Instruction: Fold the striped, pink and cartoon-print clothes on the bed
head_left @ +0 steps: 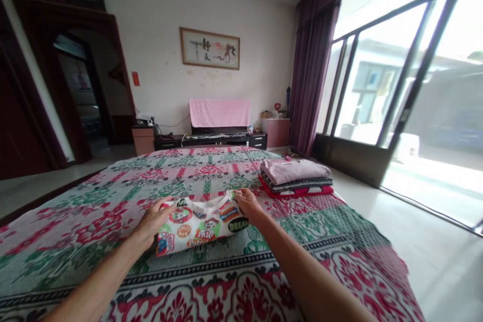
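A folded white garment (202, 224) printed with colourful badges lies on a bed covered by a red, green and white patterned spread (113, 201). My left hand (153, 221) rests on its left edge, fingers curled over the cloth near the top corner. My right hand (247, 204) pinches the garment's top right edge by the neckline. Both forearms reach in from the bottom of the view.
A stack of folded clothes (296, 177), pink on top, sits on the bed's right side. Beyond the bed stand a low dark cabinet (211, 139) with a pink cloth (219, 112) over something, a doorway at left, and large glass doors with purple curtains at right.
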Action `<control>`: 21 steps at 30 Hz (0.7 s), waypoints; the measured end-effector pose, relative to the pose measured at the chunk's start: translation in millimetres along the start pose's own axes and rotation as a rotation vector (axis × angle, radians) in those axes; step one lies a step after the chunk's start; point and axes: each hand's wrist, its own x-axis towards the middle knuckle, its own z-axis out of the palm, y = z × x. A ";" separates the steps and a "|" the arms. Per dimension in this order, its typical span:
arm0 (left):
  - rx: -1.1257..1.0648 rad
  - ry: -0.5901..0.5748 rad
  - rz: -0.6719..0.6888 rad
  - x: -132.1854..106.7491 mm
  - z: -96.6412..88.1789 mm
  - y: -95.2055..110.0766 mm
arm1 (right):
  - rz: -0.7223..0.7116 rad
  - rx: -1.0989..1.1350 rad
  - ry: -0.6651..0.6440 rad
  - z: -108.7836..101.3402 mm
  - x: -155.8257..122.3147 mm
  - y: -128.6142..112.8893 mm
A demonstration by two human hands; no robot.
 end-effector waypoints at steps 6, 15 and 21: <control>0.012 -0.084 -0.039 -8.6 5.9 -6.5 | 0.175 0.096 -0.099 -32.4 -8.9 -2.6; 0.184 -0.149 0.001 -11.3 -17.0 -16.1 | 0.049 -0.250 -0.237 -42.9 -7.3 -6.4; 0.296 -0.084 0.211 -7.5 -3.8 1.3 | -0.151 -0.397 -0.062 -49.3 0.8 -25.8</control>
